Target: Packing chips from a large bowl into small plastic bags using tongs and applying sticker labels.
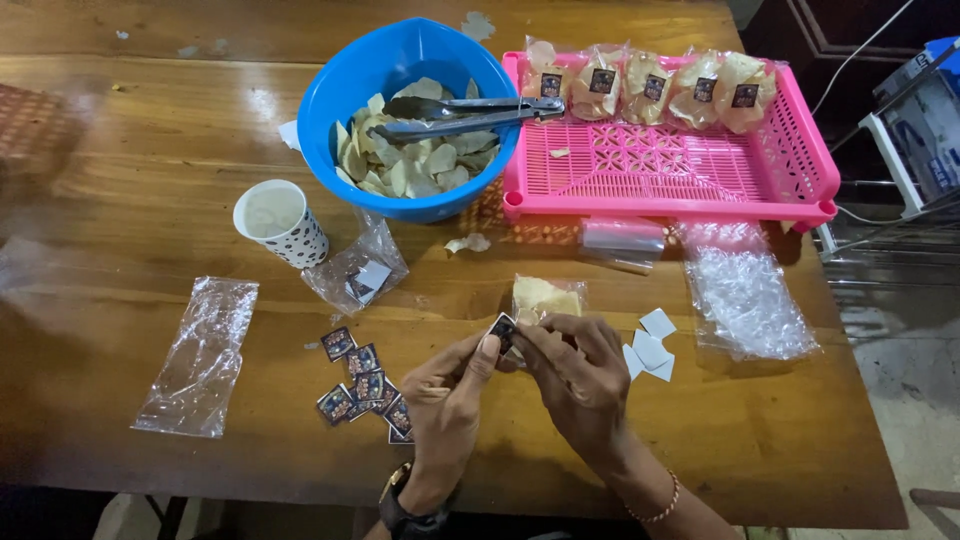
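Near edge, centre: left hand [447,385] and right hand [578,372] meet, fingertips pinched shut together on a small dark sticker [503,329], held against a filled clear chip packet [545,298] so it can press on. Loose stickers [362,388] lie just left within reach, white backings [650,342] dropped right. Empty bags [198,355] far left; open wood between. Farther: paper cup [280,222], blue bowl [410,120] with tongs [465,113], pink tray [670,160] holding finished packets along its far wall, middle free.

Glossy wooden table [130,180], shiny plastic bowl [345,90] (blue), crinkly clear bags [200,355], metal tongs [470,112]
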